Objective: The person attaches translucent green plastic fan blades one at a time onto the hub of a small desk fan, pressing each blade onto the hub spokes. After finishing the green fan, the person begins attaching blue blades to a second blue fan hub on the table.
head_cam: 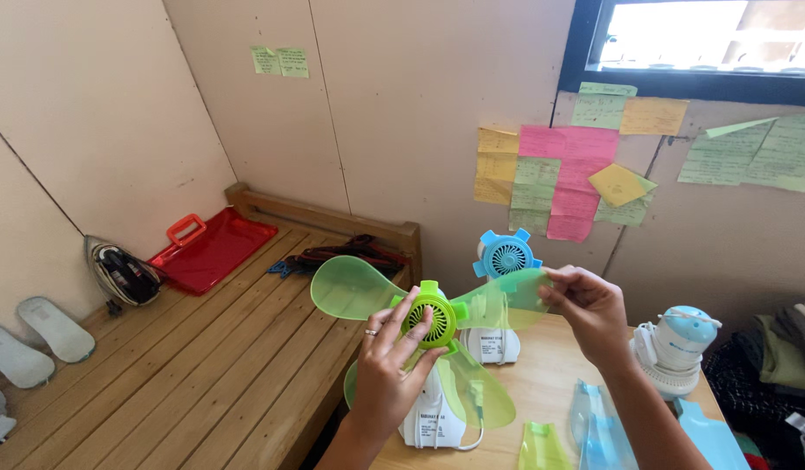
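The person holds a small green fan up over the edge of a wooden table. The fan has a round green middle and see-through green blades.

The left hand wraps around the fan's white body from behind. Its fingers reach up and press on the green middle. A ring sits on one finger. This hand has a firm hold on the fan.

The right hand is up and to the right. Its fingertips pinch the tip of one green blade, the one that sticks out to the right. The grip is narrow, just on the blade's end.

Just behind the green fan stands a blue fan with no blades, on a white base. A white and blue fan body lies on the table further right. Loose blue blades and a loose green blade lie on the table near the bottom.

To the left is a long wooden bench. A red tray sits at its far end, and an iron leans by the wall. Colourful paper notes stick to the wall behind the table. Folded clothes are piled at the right edge.
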`<state>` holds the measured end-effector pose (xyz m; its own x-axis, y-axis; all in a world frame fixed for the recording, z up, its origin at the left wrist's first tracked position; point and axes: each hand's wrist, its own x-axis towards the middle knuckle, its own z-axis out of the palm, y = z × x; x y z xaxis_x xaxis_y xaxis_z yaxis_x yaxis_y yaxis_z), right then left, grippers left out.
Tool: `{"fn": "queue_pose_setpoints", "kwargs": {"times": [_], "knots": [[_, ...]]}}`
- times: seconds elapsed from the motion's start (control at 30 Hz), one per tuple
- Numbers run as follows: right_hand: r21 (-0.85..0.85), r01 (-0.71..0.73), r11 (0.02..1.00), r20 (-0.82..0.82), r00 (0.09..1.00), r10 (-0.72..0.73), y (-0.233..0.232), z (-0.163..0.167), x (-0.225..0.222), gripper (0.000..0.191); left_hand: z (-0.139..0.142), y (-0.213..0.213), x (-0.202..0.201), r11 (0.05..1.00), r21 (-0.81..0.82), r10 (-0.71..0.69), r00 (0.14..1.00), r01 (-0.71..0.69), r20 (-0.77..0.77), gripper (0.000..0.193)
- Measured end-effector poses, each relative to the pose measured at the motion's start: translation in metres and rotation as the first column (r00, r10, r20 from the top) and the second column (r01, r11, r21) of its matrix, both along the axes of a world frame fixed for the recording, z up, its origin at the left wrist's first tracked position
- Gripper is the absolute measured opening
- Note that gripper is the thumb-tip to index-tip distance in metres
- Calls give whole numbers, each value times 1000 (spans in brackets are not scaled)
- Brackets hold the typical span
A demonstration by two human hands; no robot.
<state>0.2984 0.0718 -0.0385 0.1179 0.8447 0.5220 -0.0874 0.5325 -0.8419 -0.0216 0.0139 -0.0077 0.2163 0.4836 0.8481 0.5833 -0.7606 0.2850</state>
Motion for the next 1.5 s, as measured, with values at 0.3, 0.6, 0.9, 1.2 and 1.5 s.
{"fn": "queue_pose_setpoints", "kwargs": {"times": [0.3,0.6,0.9,1.2,1.5], "knots": [[31,6,1000,187,982,-11,-32,-15,4,39,17,-18,-3,998,-50,31,994,-36,-101,55],[-95,-303,948,-35,953,301,-37,-36,15,34,26,-30,4,984,-40,171,982,-175,-83,63],[-618,-154,771,764,113,636,-75,-34,-30,36,21,-26,10,976,31,217,971,-215,-101,62],[-595,-51,802,797,95,597,-71,-47,-36,31,21,-29,13,976,8,218,966,-219,-137,70],[-507,-123,853,814,258,520,-63,-48,-23,11,19,-34,13,948,-18,316,946,-318,-68,82]]}}
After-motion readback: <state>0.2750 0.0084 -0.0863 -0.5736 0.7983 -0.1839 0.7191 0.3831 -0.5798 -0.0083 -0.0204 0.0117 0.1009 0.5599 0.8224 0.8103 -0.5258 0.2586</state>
